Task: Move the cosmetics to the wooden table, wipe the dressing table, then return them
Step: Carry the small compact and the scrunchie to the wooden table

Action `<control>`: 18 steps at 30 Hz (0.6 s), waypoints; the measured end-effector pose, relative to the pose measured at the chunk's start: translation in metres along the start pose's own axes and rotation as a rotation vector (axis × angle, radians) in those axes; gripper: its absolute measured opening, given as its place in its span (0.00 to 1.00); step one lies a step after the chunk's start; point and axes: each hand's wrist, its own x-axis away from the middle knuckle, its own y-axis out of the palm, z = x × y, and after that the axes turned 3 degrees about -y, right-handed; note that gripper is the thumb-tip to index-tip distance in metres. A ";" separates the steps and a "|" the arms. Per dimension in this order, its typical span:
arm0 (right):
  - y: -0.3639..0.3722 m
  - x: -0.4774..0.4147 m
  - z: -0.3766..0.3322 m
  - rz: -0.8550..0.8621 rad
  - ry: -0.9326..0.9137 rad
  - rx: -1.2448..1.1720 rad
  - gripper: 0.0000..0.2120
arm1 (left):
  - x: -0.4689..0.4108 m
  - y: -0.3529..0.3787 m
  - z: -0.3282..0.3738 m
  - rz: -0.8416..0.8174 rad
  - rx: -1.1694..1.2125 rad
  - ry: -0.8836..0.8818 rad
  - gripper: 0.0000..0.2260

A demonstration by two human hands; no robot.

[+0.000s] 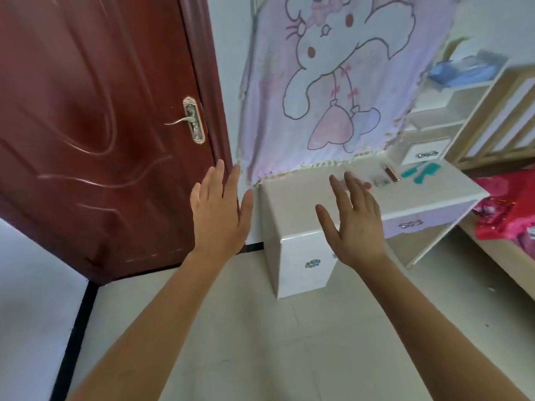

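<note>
White with a lilac drawer front, the dressing table carries its cosmetics on the worktop [419,195], so by my reading the first step, carrying them to the wooden table, has not begun. The small things lie bunched toward the far right corner of the worktop, close to the back edge:

- a brown tube [391,172]
- a pair of teal combs [423,172], just to the right of the tube
- a small clear piece [380,182], a little nearer the front
- a pink item [367,185], half hidden behind fingertips

What each one is exactly is too small to tell. The left half of the worktop shows nothing on it. No wooden table and no wiping cloth appear in view, so moving, wiping and returning all look left to do.

Both hands are raised in front of the person, palms away, fingers straight and spread, and they hold nothing. The left hand [220,209] hangs before the edge of the dark red door [101,125], off the left end of the worktop. The right hand [357,224] hovers over the middle of the worktop near its front edge, its fingertips pointing toward the pink item. Whether they touch it cannot be made out. The two hands are apart from each other.

A lilac cartoon blanket [333,82] hangs down to the back edge of the worktop.
</note>
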 end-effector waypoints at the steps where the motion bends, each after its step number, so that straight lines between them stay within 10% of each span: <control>1: -0.007 -0.007 0.023 -0.002 0.030 0.016 0.29 | -0.012 0.012 0.020 -0.006 0.006 0.025 0.23; 18: 0.056 -0.152 0.268 -0.138 0.386 0.216 0.32 | -0.246 0.263 0.154 -0.303 0.139 0.310 0.24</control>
